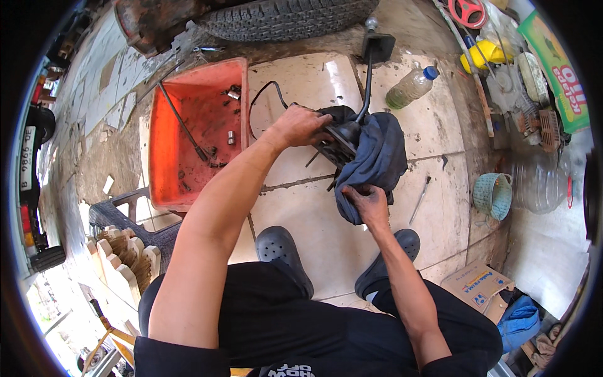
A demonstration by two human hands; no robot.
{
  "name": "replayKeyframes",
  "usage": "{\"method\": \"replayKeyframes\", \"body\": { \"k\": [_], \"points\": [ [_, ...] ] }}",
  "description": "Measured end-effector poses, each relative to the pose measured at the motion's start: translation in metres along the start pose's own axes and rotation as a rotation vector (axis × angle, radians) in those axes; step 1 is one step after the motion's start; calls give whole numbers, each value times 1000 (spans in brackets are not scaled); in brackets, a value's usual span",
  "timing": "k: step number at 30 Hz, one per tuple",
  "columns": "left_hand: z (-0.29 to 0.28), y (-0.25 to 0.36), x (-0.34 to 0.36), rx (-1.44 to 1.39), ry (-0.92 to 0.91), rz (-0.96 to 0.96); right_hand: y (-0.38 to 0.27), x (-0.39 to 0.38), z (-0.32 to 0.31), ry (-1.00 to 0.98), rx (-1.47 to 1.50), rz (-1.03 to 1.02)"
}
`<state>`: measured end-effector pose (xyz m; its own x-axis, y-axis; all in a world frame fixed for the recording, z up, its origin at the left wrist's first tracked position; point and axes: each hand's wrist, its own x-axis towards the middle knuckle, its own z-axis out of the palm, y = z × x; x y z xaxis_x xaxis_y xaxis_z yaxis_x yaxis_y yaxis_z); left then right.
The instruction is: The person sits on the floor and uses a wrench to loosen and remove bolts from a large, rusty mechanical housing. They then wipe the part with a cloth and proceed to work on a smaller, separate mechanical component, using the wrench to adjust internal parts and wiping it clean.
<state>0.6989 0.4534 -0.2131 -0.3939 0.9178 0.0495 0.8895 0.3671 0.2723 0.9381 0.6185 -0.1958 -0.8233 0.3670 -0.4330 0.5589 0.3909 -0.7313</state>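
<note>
Both forearms reach down past dark clogs [282, 254]. Left hand [300, 125] fingers curl closed on a dark metal engine part [339, 139]; right hand [370, 202] pinches the blue rag [377, 160] draped below it. Wiping seems underway; next likely needs steady grip while turning it. An orange tub [188, 144] lies left of the fingers.
</note>
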Motion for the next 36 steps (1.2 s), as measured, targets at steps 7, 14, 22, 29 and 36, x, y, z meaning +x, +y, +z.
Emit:
{"method": "replayKeyframes", "body": {
  "k": [7,14,22,29,36],
  "points": [
    [-2,5,-1,-50,-16,-53,-22,-6,41,371,336,-300],
    [4,7,-6,-73,13,-98,-48,9,28,43,-23,424],
    [10,15,0,-95,66,-113,7,69,75,343,615,457],
    [6,15,-4,-55,16,-160,-54,44,56,179,-338,307],
    [8,20,-8,-30,97,-132,-43,41,58,184,-336,321]
  ]
}}
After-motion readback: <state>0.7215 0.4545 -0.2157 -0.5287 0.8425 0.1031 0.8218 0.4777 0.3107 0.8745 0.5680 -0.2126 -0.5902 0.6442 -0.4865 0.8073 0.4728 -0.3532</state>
